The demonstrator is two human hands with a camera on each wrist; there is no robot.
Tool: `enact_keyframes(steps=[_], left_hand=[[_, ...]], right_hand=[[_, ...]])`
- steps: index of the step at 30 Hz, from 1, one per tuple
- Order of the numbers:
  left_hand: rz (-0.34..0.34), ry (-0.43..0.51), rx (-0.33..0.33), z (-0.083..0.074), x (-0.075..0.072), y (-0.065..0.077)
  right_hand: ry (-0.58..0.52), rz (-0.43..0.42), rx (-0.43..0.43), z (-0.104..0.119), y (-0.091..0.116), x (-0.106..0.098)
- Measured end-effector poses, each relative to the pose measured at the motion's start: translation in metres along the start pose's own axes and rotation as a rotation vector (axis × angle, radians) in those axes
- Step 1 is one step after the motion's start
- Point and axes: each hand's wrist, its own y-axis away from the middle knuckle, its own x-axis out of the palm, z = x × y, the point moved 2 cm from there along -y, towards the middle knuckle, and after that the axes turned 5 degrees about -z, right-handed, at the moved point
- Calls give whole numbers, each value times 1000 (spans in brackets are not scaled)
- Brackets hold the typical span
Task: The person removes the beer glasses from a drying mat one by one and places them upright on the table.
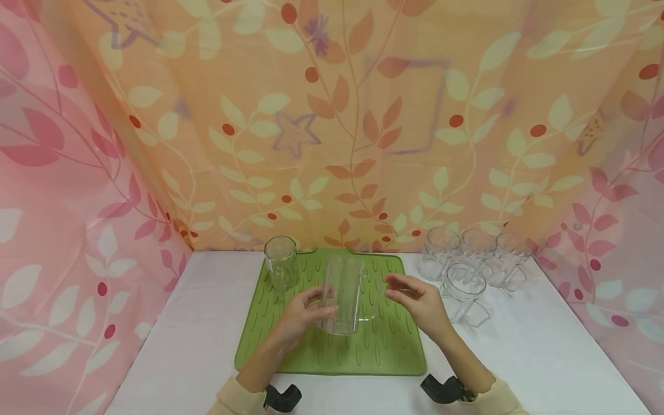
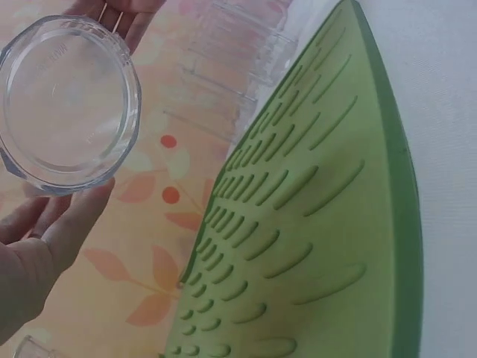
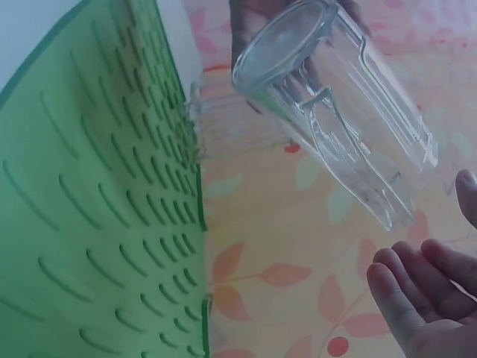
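A clear glass mug (image 1: 343, 291) is held over the green ridged mat (image 1: 386, 351) by my left hand (image 1: 301, 317), its thumb and fingers around the side. The mug's handle (image 3: 358, 168) points to the right. Its round base (image 2: 65, 101) faces the left wrist camera. Just off the handle is my right hand (image 1: 419, 304), fingers spread a little and gripping nothing; in the right wrist view its fingertips (image 3: 384, 277) stand apart from the glass.
Another glass mug (image 1: 282, 268) stands on the mat's back left corner. Several more clear mugs (image 1: 467, 282) are grouped on the white table (image 1: 539, 351) at the back right. Patterned cloth (image 1: 342, 144) rises behind and at both sides.
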Motion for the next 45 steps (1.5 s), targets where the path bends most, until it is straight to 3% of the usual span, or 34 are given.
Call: enact_keyframes(steps=[8,13,22,32,40,45], left_hand=[[28,36,37,2,3,5],[44,32,54,4,5,8],[53,50,73,4,6,10],[61,60,83,8,7,10],[64,72,88,7,8,10],[68,75,83,7,8,10]], right_hand=[[-142,48,196,-5,-1,2],[-294,95,282,-8,-1,5],[-491,186,276,-12,-1,8],[-465,193,331,-13,1,11],[-433,192,298,-12,0,10],[-407,198,324,-12,1,10]])
